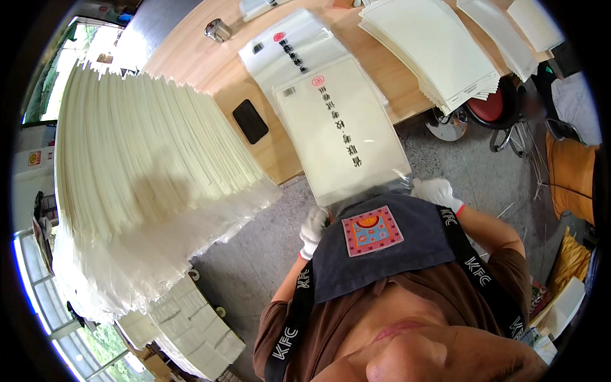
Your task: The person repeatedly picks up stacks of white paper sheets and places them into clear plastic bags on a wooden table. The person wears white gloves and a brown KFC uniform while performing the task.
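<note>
A clear plastic bag [356, 130] with cream paper in it lies partly over the table's near edge, its loose end toward my body. Printed dark characters, a red round mark and a barcode show on its front. My left hand [314, 232], in a white glove with a red cuff, is curled at the bag's near left corner; its fingertips are partly hidden. At the near right corner, my right hand [438, 193], gloved the same way, pinches the loose plastic edge. Beneath the bag's far end lies a stack of similar clear bags [259, 58].
A black phone [250, 121] and a metal cup [217, 30] rest on the wooden table [184, 48]. To the left rises a tall stack of filled bags [146, 153]. Large cream sheets [426, 44] are piled at the right, overhanging a red stool [489, 105].
</note>
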`<state>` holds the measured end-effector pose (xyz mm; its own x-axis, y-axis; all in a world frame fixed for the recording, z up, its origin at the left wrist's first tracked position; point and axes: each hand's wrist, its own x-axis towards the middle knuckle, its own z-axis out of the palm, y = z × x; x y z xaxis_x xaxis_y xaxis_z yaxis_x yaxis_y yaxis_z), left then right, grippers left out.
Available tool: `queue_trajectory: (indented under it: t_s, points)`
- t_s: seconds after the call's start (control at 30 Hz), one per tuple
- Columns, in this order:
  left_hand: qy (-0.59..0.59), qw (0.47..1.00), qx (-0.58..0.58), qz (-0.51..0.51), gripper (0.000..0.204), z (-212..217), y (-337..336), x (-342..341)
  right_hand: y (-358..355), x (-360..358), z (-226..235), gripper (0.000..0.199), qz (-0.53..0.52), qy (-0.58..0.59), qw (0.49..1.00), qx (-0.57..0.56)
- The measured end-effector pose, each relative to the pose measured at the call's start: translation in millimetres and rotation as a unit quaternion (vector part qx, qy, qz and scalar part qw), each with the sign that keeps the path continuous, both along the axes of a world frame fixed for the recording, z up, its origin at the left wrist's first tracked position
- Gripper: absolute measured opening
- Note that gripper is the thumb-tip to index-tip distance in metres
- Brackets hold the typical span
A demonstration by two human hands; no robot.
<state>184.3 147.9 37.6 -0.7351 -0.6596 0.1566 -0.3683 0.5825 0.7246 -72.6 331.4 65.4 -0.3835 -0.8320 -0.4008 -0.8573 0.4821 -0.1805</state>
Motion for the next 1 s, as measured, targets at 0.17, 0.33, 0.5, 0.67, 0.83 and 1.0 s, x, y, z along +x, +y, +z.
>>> queue_trajectory:
  t_s: [0.17, 0.33, 0.5, 0.67, 0.83, 1.0]
  points:
    - [0.016, 0.996, -0.085, 0.008, 0.013, -19.2, -31.6, -38.3, -26.3, -21.0, -25.6, 0.015, 0.086, 0.113, 0.984, -0.108]
    - [-0.043, 0.994, -0.092, -0.034, 0.016, -49.6, -30.6, -22.9, -11.6, -44.8, -47.6, 0.024, 0.004, 0.031, 0.999, -0.037]
    - [0.033, 0.906, 0.379, 0.184, 0.021, -114.7, -48.9, -4.4, -11.7, -93.8, -105.5, 0.042, -0.107, -0.057, 0.983, -0.136]
    - [-0.082, 0.966, 0.23, 0.087, 0.041, -15.4, -75.9, -95.3, -69.8, -98.6, -114.8, 0.04, -0.302, -0.497, 0.784, -0.217]
    - [-0.006, 0.999, -0.019, -0.046, 0.024, 164.8, -71.1, -102.9, -116.2, -29.9, -59.5, 0.066, -0.166, -0.785, 0.533, -0.268]
    - [-0.005, 0.885, -0.466, -0.003, 0.027, 313.8, -44.0, -36.7, -189.7, -21.5, 55.4, 0.061, -0.036, -0.771, 0.573, -0.275]
